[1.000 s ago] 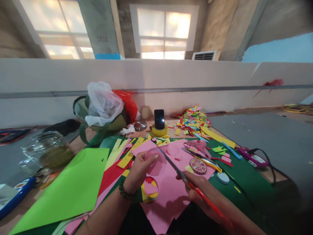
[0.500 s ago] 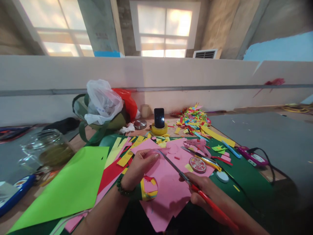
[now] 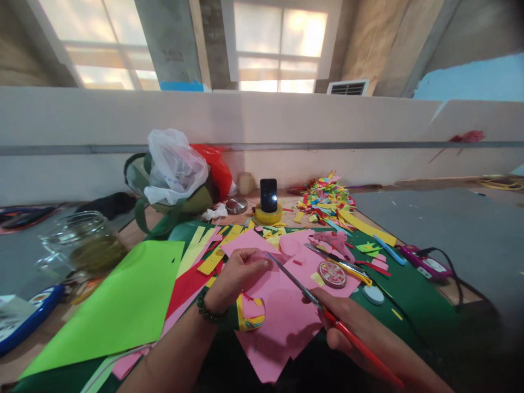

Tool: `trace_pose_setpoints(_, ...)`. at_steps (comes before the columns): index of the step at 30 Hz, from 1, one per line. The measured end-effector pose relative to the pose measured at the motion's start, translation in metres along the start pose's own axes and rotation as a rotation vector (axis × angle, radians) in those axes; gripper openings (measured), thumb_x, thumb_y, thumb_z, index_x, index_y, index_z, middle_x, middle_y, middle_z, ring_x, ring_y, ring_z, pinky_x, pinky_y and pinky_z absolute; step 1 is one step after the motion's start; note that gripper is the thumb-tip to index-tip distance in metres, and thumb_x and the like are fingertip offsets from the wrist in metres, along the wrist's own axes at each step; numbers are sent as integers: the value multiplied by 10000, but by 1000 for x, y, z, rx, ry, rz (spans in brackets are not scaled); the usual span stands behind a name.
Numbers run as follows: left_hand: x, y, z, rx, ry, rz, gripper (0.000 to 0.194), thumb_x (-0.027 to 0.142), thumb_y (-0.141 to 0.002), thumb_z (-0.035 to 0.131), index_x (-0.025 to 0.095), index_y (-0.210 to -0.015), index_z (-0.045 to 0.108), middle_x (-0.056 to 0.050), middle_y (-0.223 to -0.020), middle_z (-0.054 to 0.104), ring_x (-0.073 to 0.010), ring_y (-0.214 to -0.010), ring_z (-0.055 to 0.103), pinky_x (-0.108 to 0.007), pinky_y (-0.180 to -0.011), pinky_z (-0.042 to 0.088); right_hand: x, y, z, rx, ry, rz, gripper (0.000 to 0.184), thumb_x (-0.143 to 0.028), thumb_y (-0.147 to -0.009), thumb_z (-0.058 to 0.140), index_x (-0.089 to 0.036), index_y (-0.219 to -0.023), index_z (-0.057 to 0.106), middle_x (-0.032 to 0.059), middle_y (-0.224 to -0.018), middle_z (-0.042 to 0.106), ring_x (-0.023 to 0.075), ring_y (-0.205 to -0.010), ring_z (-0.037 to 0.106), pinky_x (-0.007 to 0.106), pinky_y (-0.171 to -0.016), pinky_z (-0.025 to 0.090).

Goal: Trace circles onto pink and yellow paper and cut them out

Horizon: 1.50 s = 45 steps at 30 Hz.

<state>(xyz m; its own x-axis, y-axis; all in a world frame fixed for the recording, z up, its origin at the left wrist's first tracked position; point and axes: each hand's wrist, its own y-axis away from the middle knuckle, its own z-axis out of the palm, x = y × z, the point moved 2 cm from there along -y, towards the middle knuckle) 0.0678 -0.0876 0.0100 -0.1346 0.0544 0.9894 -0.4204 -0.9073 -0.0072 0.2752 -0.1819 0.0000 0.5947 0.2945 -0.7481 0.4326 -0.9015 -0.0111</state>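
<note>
My left hand (image 3: 241, 273), with a dark green bead bracelet at the wrist, pinches a piece of pink paper (image 3: 280, 256) between thumb and fingers. In my right hand (image 3: 333, 314) are long-bladed scissors (image 3: 297, 282) with red handles. Their tip touches or nearly touches the paper beside my left thumb. Below lie pink paper sheets (image 3: 282, 322). A roll of tape (image 3: 252, 315) with paper scraps inside its ring sits by my left wrist. Right of the blades are a round red-and-white patterned disc (image 3: 332, 274), a yellow-handled cutter (image 3: 347, 267) and a pink glue gun (image 3: 333, 242).
A bright green sheet (image 3: 114, 300) covers the left side, near a glass jug (image 3: 96, 245). A phone (image 3: 268, 195) stands on a yellow tape roll (image 3: 268, 215). Behind are a bag (image 3: 184, 199) and a heap of paper strips (image 3: 327, 199). A purple device (image 3: 426, 262) lies right.
The pink piece in my left hand has turned from facing me to nearly edge-on. The scissors stay close to it. The whole view has shifted slightly.
</note>
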Motion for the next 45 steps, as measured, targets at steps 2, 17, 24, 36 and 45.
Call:
trace_pose_setpoints(2, -2, 0, 0, -9, -2, -6, 232, 364, -605, 799, 152, -625, 706, 10, -529, 558, -77, -464, 368, -222, -462, 239, -2, 0, -1, 2, 6, 6, 872, -946, -668, 174, -211, -968, 535, -20, -649, 466, 138, -551, 363, 246, -496, 274)
trace_pose_setpoints(17, -4, 1, -2, -89, -58, -25, 290, 404, -656, 785, 125, -698, 719, -14, -573, 608, -75, -486, 399, -205, -465, 270, 4, 4, -4, -12, -5, 30, 730, -877, -749, 304, -193, -847, 540, -41, -620, 396, 115, -544, 292, 245, -492, 239)
trace_pose_setpoints(24, -3, 0, -2, -92, -82, -81, 307, 390, -641, 787, 110, -756, 738, -14, -599, 633, -80, -500, 466, -206, -492, 334, 6, 8, -6, -15, 30, 68, 844, -938, -668, 295, -173, -880, 583, -39, -642, 419, 117, -562, 317, 238, -508, 252)
trace_pose_setpoints(36, -1, 1, -1, -55, -74, -107, 304, 387, -589, 803, 120, -705, 715, 2, -604, 622, -79, -510, 496, -198, -488, 354, 3, 11, -9, -14, 37, 102, 877, -976, -602, 260, -174, -785, 564, -50, -591, 359, 107, -528, 273, 233, -483, 236)
trace_pose_setpoints(45, 3, 1, -1, -32, -150, -114, 276, 371, -561, 789, 128, -622, 671, 10, -565, 581, -81, -509, 478, -197, -469, 327, 7, 11, -5, 2, 130, 66, 995, -972, -579, 182, -167, -973, 614, -15, -651, 487, 135, -554, 362, 240, -516, 289)
